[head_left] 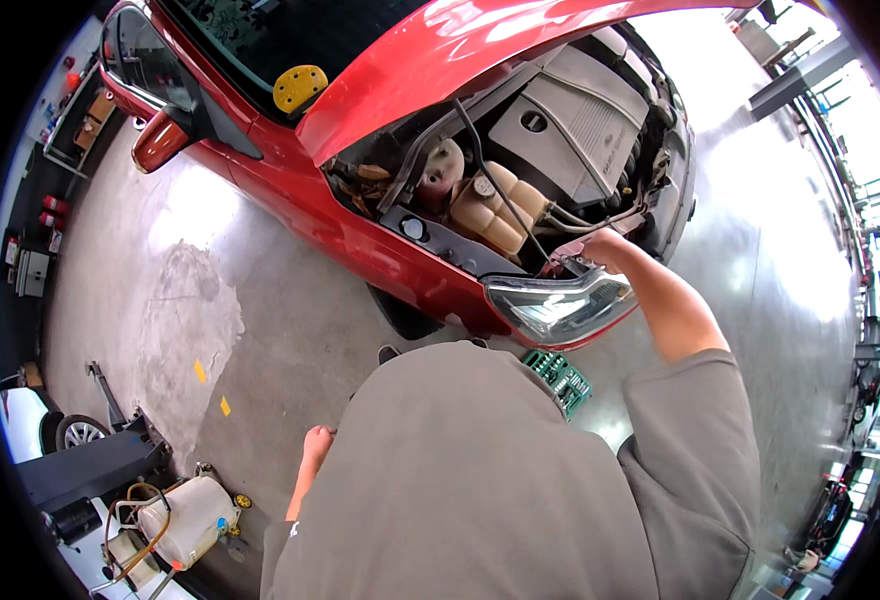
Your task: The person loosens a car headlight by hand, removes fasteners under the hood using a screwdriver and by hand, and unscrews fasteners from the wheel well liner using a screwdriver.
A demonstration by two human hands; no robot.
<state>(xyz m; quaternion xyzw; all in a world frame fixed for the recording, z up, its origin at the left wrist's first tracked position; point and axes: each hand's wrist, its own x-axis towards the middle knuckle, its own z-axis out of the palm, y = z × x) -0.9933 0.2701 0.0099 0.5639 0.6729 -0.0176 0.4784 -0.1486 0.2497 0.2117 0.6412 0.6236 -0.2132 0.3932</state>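
My right hand [600, 252] is at the front corner of the red car's engine bay, just above the headlight [555, 312], its fingers closed on something I cannot make out. Beside it are the black hood prop rod [508, 200] and the beige reservoir [500, 220]. The engine cover [560, 135] lies farther back. My left hand [318, 440] hangs low beside my body, fingers curled, and whatever it may hold is too small to name. An open green socket case [560, 385] lies on the floor below the headlight, partly hidden by my body.
The raised hood [390, 75] spans the top, with a yellow pad [298, 92] behind it. At lower left stand a lift arm [90, 460], a wheeled tank [185, 525] and another car's wheel [82, 432]. Shelving [85, 125] lines the left wall.
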